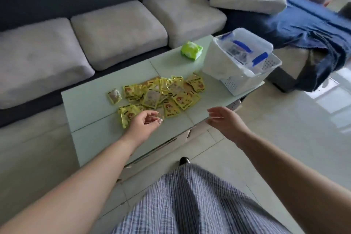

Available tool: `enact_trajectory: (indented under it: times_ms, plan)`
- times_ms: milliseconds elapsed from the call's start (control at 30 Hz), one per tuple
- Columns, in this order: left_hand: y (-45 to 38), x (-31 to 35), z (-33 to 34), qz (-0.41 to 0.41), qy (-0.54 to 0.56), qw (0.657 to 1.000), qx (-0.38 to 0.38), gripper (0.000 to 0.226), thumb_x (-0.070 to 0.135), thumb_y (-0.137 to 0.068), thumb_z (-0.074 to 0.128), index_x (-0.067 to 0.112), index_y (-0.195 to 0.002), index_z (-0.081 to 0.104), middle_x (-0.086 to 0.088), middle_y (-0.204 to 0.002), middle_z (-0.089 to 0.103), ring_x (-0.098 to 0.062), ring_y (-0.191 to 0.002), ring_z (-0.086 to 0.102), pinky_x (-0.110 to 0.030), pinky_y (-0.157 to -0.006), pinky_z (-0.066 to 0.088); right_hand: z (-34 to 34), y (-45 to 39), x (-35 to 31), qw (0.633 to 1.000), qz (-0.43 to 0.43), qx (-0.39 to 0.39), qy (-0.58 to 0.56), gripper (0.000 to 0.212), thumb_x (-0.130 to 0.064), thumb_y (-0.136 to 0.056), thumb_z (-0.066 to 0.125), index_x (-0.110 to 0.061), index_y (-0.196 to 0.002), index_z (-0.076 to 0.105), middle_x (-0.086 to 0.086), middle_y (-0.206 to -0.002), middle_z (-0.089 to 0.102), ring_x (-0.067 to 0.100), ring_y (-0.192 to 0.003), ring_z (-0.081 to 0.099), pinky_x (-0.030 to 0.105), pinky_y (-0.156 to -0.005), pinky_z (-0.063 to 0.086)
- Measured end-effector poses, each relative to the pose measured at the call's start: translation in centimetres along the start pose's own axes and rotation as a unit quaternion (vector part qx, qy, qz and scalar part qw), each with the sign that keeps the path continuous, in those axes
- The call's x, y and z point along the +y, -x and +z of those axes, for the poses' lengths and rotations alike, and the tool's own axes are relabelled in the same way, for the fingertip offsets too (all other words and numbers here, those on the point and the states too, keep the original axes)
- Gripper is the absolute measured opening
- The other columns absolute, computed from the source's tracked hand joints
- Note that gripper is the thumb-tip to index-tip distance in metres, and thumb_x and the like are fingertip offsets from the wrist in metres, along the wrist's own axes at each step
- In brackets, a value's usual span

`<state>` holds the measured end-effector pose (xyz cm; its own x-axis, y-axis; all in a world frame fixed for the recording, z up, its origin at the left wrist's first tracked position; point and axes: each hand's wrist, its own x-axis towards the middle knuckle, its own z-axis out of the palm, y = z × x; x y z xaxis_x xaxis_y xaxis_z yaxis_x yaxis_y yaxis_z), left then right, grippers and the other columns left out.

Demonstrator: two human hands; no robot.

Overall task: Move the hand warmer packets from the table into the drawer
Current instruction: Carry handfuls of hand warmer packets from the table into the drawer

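Several yellow hand warmer packets point(161, 95) lie in a loose heap in the middle of the pale green table point(91, 138). One packet point(114, 96) lies apart at the heap's left. My left hand point(144, 123) hovers at the near edge of the heap with fingers loosely curled, holding nothing. My right hand point(224, 119) is over the table's near right edge, fingers relaxed and empty. The drawer fronts point(161, 148) under the near edge of the table look closed.
A white basket point(241, 80) holding a clear lidded box point(247, 43) with blue clips stands at the table's right end. A green tissue pack point(191, 51) lies behind the heap. A grey sofa point(95, 34) runs along the far side. Tiled floor surrounds the table.
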<state>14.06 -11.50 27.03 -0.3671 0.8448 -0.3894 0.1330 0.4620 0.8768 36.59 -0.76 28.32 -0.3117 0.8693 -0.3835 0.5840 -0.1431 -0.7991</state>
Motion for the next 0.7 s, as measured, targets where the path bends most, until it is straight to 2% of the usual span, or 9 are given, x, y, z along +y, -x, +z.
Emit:
enact_trajectory:
  times_ms: [100, 200, 267, 333, 433, 533, 633, 700]
  plan:
    - [-4.2, -0.5, -1.1, -0.017, 0.018, 0.999, 0.037, 0.026, 0.010, -0.088, 0.062, 0.011, -0.114, 0.058, 0.000, -0.093, 0.062, -0.014, -0.088, 0.057, -0.018, -0.070, 0.044, 0.7, -5.3, -0.9, 0.999, -0.002, -0.024, 0.029, 0.037, -0.020, -0.082, 0.070, -0.016, -0.117, 0.061, 0.003, -0.117, 0.063, 0.013, -0.096, 0.060, 0.023, -0.077, 0.044]
    - [-9.4, -0.7, -1.2, -0.057, 0.039, 0.995, 0.067, 0.022, 0.011, -0.088, 0.063, 0.016, -0.109, 0.059, 0.001, -0.093, 0.063, -0.014, -0.090, 0.058, -0.025, -0.076, 0.044, 0.7, -11.7, -1.8, 0.996, 0.011, -0.067, 0.053, 0.038, -0.022, -0.083, 0.069, -0.017, -0.120, 0.059, -0.001, -0.114, 0.062, 0.011, -0.092, 0.059, 0.019, -0.061, 0.042]
    - [-12.2, -0.7, -1.1, -0.080, 0.042, 0.993, 0.078, 0.017, 0.014, -0.087, 0.065, 0.022, -0.102, 0.060, 0.004, -0.090, 0.063, -0.014, -0.089, 0.058, -0.029, -0.078, 0.045, 0.6, -15.0, -2.2, 0.995, 0.021, -0.084, 0.059, 0.037, -0.020, -0.084, 0.068, -0.017, -0.119, 0.059, -0.001, -0.113, 0.061, 0.011, -0.089, 0.058, 0.018, -0.058, 0.041]
    - [-15.6, -1.0, -1.0, -0.104, 0.043, 0.989, 0.099, 0.016, 0.019, -0.085, 0.067, 0.031, -0.093, 0.060, 0.005, -0.090, 0.065, -0.016, -0.090, 0.060, -0.031, -0.081, 0.047, 0.7, -19.0, -2.2, 0.992, 0.035, -0.095, 0.076, 0.035, -0.019, -0.083, 0.069, -0.017, -0.117, 0.060, 0.001, -0.113, 0.063, 0.013, -0.089, 0.058, 0.020, -0.060, 0.041]
    - [-20.0, -1.5, -0.5, -0.133, 0.020, 0.986, 0.100, 0.016, 0.025, -0.082, 0.068, 0.036, -0.089, 0.059, 0.007, -0.092, 0.066, -0.015, -0.090, 0.061, -0.035, -0.086, 0.050, 1.5, -24.3, -1.8, 0.985, 0.052, -0.116, 0.118, 0.035, -0.020, -0.080, 0.071, -0.018, -0.114, 0.061, 0.001, -0.112, 0.065, 0.015, -0.093, 0.059, 0.024, -0.073, 0.044]
    - [-23.7, -2.1, 0.1, -0.155, 0.000, 0.984, 0.084, 0.018, 0.020, -0.084, 0.067, 0.034, -0.092, 0.058, 0.009, -0.089, 0.064, -0.011, -0.088, 0.060, -0.031, -0.086, 0.050, 2.9, -28.7, -1.0, 0.976, 0.070, -0.137, 0.152, 0.039, -0.022, -0.080, 0.070, -0.016, -0.117, 0.060, 0.002, -0.114, 0.064, 0.017, -0.095, 0.059, 0.027, -0.075, 0.045]
    - [-26.8, -3.7, 0.2, -0.174, -0.029, 0.980, 0.091, 0.018, 0.022, -0.085, 0.067, 0.030, -0.098, 0.058, 0.012, -0.090, 0.063, -0.007, -0.086, 0.059, -0.022, -0.075, 0.047, 4.6, -31.6, 0.4, 0.969, 0.085, -0.147, 0.178, 0.041, -0.023, -0.082, 0.068, -0.016, -0.121, 0.057, 0.002, -0.115, 0.062, 0.018, -0.096, 0.058, 0.027, -0.077, 0.044]
    - [-29.0, -5.5, 0.4, -0.189, -0.046, 0.976, 0.102, 0.019, 0.021, -0.083, 0.068, 0.029, -0.097, 0.058, 0.010, -0.093, 0.063, -0.010, -0.089, 0.061, -0.027, -0.080, 0.050, 5.9, -33.2, 2.0, 0.966, 0.101, -0.143, 0.192, 0.045, -0.026, -0.082, 0.068, -0.018, -0.124, 0.054, 0.000, -0.115, 0.060, 0.017, -0.097, 0.057, 0.026, -0.077, 0.044]
